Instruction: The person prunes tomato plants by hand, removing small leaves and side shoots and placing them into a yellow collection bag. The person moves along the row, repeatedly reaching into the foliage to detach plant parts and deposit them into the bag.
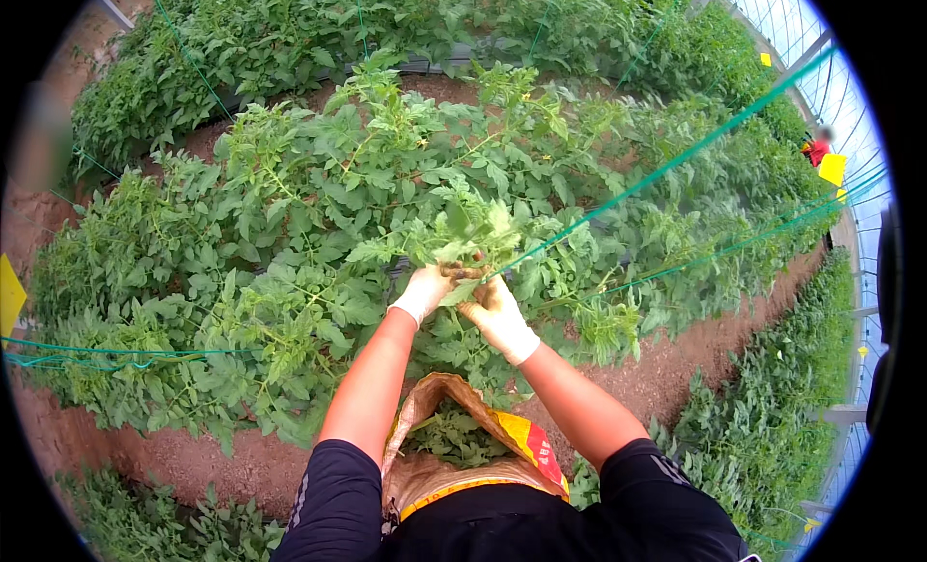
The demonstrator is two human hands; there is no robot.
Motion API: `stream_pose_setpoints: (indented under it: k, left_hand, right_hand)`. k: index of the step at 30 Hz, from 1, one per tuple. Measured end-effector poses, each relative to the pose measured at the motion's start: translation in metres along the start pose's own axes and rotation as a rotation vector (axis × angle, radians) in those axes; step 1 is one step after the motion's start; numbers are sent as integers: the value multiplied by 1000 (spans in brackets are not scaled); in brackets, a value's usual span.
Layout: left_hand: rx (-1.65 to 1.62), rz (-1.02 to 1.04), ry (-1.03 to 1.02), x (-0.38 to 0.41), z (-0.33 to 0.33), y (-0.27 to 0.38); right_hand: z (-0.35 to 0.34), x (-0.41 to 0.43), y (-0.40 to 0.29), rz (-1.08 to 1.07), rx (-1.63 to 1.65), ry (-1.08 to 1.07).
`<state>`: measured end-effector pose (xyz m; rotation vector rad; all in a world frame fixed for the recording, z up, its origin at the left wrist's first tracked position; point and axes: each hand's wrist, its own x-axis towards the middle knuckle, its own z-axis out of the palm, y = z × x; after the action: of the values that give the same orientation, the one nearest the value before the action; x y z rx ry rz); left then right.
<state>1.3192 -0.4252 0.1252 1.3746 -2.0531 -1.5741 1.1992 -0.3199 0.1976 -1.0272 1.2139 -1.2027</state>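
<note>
Both my hands wear pale gloves and meet at the top of a tomato plant in the middle of the view. My left hand point(429, 290), its fingertips stained dark, is closed around a leafy tomato shoot point(478, 229). Just to its right, my right hand point(500, 320) has its thumb and fingers around a leaf point(460, 292); the leaves hide whether it grips anything. A green twine point(637, 193) runs from the upper right down to my right hand. Below, at my waist, a woven sack point(420, 469) gapes, holding picked leafy shoots point(456, 435).
Dense tomato rows point(290, 193) spread ahead and to both sides. Bare soil paths point(210, 460) run between them. More twine point(130, 350) stretches at the left. Yellow cards point(832, 169) hang near the greenhouse wall point(862, 243). A person in red point(818, 151) is far right.
</note>
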Motion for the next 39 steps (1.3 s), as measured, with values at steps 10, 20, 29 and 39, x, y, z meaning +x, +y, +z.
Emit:
stream_pose_setpoints:
  k: [10, 20, 29, 39]
  left_hand:
    - [383, 19, 219, -71, 67, 18]
    - [249, 49, 309, -88, 61, 1]
    - [-104, 39, 382, -44, 96, -12]
    - [-67, 301, 754, -41, 105, -22]
  right_hand:
    - [-86, -175, 30, 24, -700, -23]
    - [-90, -54, 49, 215, -272, 9]
    - [-80, 31, 44, -125, -883, -260]
    - [-43, -25, 92, -55, -362, 159]
